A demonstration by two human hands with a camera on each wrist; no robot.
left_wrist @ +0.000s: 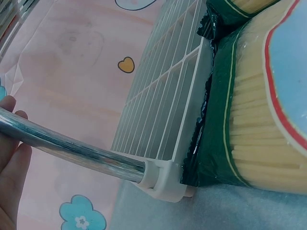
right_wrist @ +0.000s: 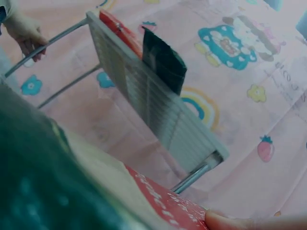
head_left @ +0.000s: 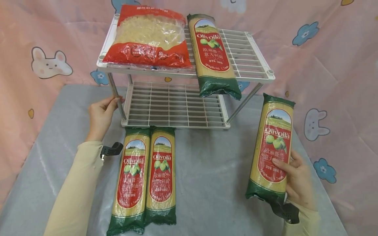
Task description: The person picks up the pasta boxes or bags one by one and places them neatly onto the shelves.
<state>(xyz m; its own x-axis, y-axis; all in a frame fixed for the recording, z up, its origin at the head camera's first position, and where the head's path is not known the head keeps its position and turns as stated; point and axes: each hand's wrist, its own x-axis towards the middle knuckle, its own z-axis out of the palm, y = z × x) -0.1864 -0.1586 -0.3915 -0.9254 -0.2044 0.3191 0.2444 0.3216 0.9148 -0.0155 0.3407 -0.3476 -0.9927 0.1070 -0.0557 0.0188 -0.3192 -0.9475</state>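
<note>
My left hand point(head_left: 100, 114) grips the front left metal leg point(head_left: 114, 90) of a white two-tier rack point(head_left: 177, 126). In the left wrist view, fingers point(left_wrist: 13, 172) show at the upper part of that leg. My right hand point(head_left: 299, 178) holds a green-ended spaghetti pack point(head_left: 270, 150) upright at the right of the rack, thumb across its front label. Seen from the right wrist, the pack point(right_wrist: 110, 177) looms close and blurred. Another spaghetti pack point(head_left: 214, 55) lies on the upper shelf, its lower end jutting past the front edge.
Left of that pack, a red-and-clear pasta bag point(head_left: 147, 36) fills the upper shelf's left part. Two more spaghetti packs, a left one point(head_left: 131, 177) and a right one point(head_left: 160, 177), lie side by side before the lower shelf point(head_left: 177, 105) on the grey table point(head_left: 206, 183). Pink patterned cloth point(head_left: 348, 65) hangs behind.
</note>
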